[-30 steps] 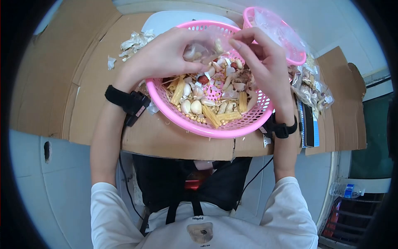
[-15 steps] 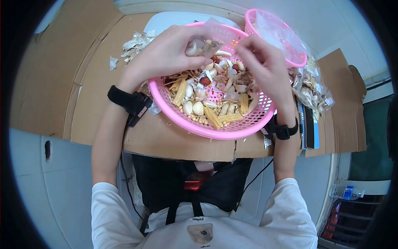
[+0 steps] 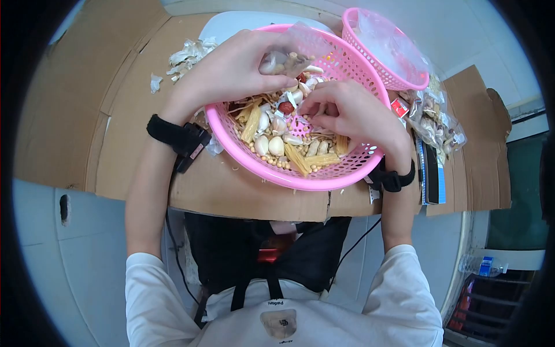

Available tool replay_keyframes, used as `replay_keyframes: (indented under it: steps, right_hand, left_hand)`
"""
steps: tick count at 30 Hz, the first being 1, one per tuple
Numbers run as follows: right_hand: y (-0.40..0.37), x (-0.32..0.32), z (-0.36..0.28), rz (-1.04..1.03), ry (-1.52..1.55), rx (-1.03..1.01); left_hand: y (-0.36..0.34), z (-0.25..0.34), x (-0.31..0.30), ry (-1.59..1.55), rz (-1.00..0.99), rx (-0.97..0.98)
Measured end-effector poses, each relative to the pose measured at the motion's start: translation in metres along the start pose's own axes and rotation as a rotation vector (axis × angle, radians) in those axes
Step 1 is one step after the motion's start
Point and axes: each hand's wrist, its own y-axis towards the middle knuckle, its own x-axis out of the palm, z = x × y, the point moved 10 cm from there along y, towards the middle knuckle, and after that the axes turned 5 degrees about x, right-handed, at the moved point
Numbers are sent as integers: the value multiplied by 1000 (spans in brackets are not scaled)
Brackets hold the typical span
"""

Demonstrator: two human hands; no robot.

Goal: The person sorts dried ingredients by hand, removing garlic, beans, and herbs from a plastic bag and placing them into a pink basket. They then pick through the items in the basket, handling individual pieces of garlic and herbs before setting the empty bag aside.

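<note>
My left hand (image 3: 234, 69) is closed round a small clear plastic bag (image 3: 309, 40) with pale and brownish dried pieces inside, held over the far left of a pink perforated basket (image 3: 289, 183). Down inside the basket, my right hand (image 3: 355, 113) has its fingers bent together among the contents; what they pinch is hidden. Around the hands lie garlic cloves (image 3: 276, 146), a red date (image 3: 285, 107), yellowish ridged sticks (image 3: 297, 159), small round beans (image 3: 272, 163) and thin brown strips (image 3: 236, 106).
A smaller pink basket (image 3: 352, 29) holding clear plastic stands at the back right. Filled plastic bags (image 3: 436, 118) lie right of the large basket. Papery white skins (image 3: 191, 56) are heaped at the left on the cardboard-covered table (image 3: 248, 202). Behind is a white lid-like surface (image 3: 225, 24).
My right hand has moved down and left, from above the basket's far side into its contents. My left hand stays nearly in place with the bag.
</note>
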Motion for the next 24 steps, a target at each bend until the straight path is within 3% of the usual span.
replay_keyframes:
  steps: [2, 5, 13, 24]
  right_hand:
    - [1, 0, 6, -20, -7, 41]
    - [1, -2, 2, 45, 4, -84]
    - [1, 2, 10, -2, -13, 10]
    - [0, 1, 5, 9, -51, -51]
  left_hand:
    - [2, -1, -1, 13, -1, -4]
    - [0, 1, -3, -19, 29, 35]
    - [0, -1, -1, 19, -36, -58]
    - [-1, -7, 1, -1, -34, -65]
